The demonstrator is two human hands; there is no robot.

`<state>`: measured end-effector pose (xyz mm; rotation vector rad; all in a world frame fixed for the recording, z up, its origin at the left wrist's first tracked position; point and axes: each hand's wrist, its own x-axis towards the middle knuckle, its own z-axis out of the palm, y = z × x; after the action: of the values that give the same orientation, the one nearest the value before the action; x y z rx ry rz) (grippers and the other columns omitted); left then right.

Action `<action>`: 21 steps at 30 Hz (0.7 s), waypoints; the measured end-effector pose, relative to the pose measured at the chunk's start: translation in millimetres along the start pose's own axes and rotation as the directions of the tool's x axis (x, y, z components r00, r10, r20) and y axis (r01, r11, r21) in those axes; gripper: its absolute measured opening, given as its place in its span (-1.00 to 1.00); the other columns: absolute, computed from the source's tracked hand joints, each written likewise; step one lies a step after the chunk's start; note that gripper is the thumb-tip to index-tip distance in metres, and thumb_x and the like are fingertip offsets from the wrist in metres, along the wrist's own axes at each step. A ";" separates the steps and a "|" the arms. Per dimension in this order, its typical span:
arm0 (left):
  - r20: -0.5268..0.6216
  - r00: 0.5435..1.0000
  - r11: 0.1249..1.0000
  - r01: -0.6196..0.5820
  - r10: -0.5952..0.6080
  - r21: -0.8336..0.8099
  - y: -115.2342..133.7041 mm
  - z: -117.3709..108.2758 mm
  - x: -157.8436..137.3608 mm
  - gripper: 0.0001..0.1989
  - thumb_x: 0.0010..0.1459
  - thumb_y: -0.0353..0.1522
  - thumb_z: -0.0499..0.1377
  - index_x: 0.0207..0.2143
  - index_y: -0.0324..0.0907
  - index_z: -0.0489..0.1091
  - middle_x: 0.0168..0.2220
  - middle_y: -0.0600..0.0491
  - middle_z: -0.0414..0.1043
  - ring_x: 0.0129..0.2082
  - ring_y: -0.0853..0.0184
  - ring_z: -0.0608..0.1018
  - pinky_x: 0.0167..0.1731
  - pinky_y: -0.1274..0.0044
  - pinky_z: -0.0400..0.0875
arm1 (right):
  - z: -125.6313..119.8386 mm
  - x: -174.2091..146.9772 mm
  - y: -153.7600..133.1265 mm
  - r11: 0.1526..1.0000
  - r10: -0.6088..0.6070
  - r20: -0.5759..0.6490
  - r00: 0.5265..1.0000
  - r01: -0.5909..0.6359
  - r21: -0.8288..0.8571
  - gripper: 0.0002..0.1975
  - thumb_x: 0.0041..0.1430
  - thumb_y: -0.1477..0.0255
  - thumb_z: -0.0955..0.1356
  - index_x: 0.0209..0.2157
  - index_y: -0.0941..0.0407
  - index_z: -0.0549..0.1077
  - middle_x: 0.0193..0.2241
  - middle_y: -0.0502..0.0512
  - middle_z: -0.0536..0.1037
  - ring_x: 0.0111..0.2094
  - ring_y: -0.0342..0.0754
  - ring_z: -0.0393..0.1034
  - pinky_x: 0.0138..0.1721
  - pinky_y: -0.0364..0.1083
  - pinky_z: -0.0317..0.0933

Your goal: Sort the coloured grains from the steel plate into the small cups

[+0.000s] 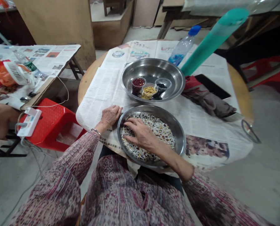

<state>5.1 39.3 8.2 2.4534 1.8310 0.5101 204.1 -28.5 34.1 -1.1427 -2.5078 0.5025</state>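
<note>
A steel basin (182, 146) in front of me holds a mixed layer of grains and beans (162, 131), mostly white with black, yellow and dark red bits. My right hand (141, 133) is over the left part of this mix, thumb and fingers apart, fingertips at the grains; I see nothing held. My left hand (111, 115) rests on the newspaper just left of the basin, fingers loosely bent and holding nothing visible. Behind stands a second steel basin (154, 64) with clear cups of dark red beans (138, 82), yellow kernels (149, 91) and black beans (162, 85).
Newspaper (102, 84) covers the round table. Toward the back right stand a plastic bottle (183, 48) and a tall green tube (215, 40). A folded umbrella (205, 97) and a dark phone-like slab (212, 86) lie right. A red stool (51, 125) with a power strip (29, 122) is left.
</note>
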 end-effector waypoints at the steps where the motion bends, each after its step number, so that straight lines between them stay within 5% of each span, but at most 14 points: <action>1: -0.005 1.000 1.000 -0.003 0.003 -0.001 -0.3 0.2 -0.1 -0.68 0.45 -0.26 0.01 -0.36 -0.16 0.40 -0.32 0.00 0.53 -0.31 0.34 0.54 -0.30 0.51 0.27 | 1.1 -0.2 -2.4 0.997 -0.052 0.020 0.998 0.051 0.055 -0.69 0.17 0.44 0.40 -0.03 0.10 0.46 0.03 0.27 0.46 0.08 0.15 0.30 0.08 0.16 0.29; 4: -0.005 1.000 1.000 -0.004 0.004 -0.001 -0.7 0.6 -0.3 -0.69 0.45 -0.26 0.01 -0.35 -0.16 0.40 -0.32 0.00 0.54 -0.31 0.34 0.53 -0.30 0.51 0.26 | 0.9 -7.7 -5.7 0.983 -0.155 0.106 0.982 0.142 0.116 -0.85 0.19 0.57 0.34 -0.20 0.12 0.48 -0.15 0.19 0.49 -0.06 0.05 0.34 -0.05 0.05 0.32; 10: 0.000 1.000 1.000 -0.005 0.005 0.023 -0.7 -0.2 -0.1 -0.66 0.45 -0.24 -0.01 -0.35 -0.16 0.41 -0.31 -0.01 0.55 -0.33 0.33 0.53 -0.32 0.50 0.26 | -9.6 -41.1 11.6 0.980 -0.141 0.205 0.969 0.165 -0.107 -0.80 0.15 0.68 0.29 -0.35 0.11 0.46 -0.29 0.15 0.50 -0.21 0.01 0.32 -0.23 -0.05 0.26; 16: 0.016 1.000 1.000 0.002 -0.002 0.026 0.0 -2.0 -0.7 -0.68 0.44 -0.26 0.02 -0.35 -0.17 0.41 -0.31 -0.01 0.55 -0.31 0.32 0.55 -0.31 0.50 0.27 | -34.0 -62.6 44.8 0.947 0.085 0.020 0.996 -0.074 -0.313 -0.78 0.16 0.64 0.26 -0.35 0.10 0.50 -0.23 0.23 0.54 -0.16 0.11 0.35 -0.16 0.03 0.29; 21: 0.017 1.000 1.000 0.001 -0.002 0.025 -0.8 -0.9 -0.4 -0.68 0.44 -0.25 0.01 -0.35 -0.16 0.41 -0.30 -0.01 0.54 -0.31 0.33 0.54 -0.30 0.51 0.27 | -33.9 -43.4 43.7 0.946 0.205 -0.125 0.971 -0.229 -0.232 -0.72 0.25 0.36 0.31 -0.04 0.11 0.49 -0.04 0.29 0.52 -0.02 0.22 0.34 -0.04 0.16 0.31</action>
<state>4.0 39.0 8.7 2.4643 1.8441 0.4677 274.3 -29.1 37.5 -1.5086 -2.4197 0.1856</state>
